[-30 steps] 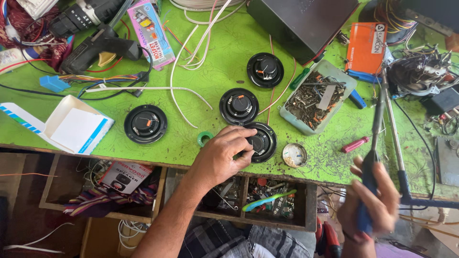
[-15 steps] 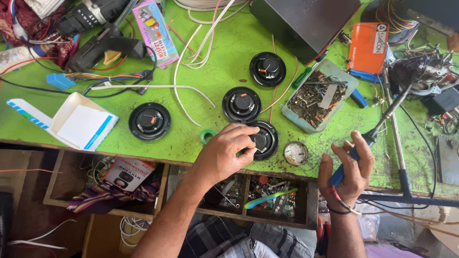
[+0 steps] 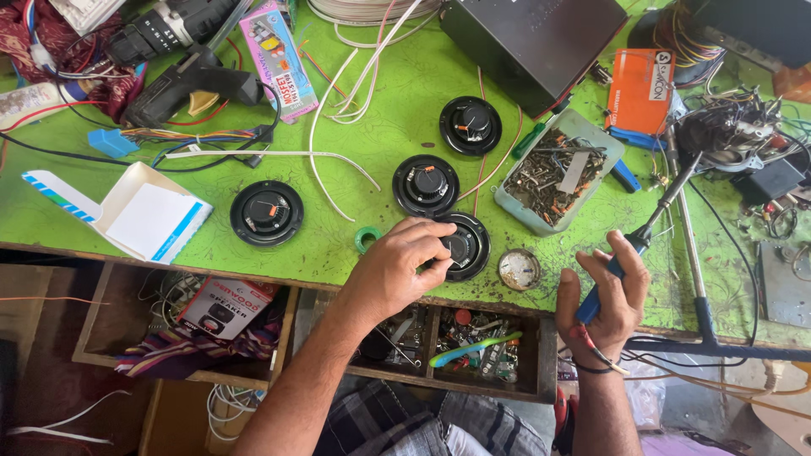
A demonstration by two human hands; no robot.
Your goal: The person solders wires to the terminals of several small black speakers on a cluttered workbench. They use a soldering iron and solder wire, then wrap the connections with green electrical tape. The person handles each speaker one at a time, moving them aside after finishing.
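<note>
Cluttered green worktop (image 3: 355, 127), left hand (image 3: 397, 270) grip closed over black round speaker (image 3: 463, 245) at near edge, fingers hiding its left half, right hand (image 3: 604, 291) grip wrapped around blue-handled soldering iron (image 3: 642, 232), tip lost in wire tangle.

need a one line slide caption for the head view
Left hand steadies a black speaker on a green bench while right hand holds a soldering iron.

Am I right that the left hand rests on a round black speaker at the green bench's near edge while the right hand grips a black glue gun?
Not quite. The head view shows the right hand gripping a blue-handled soldering iron; the black glue gun lies untouched at the far left. The left hand does rest on the round black speaker at the green bench's near edge.
</note>
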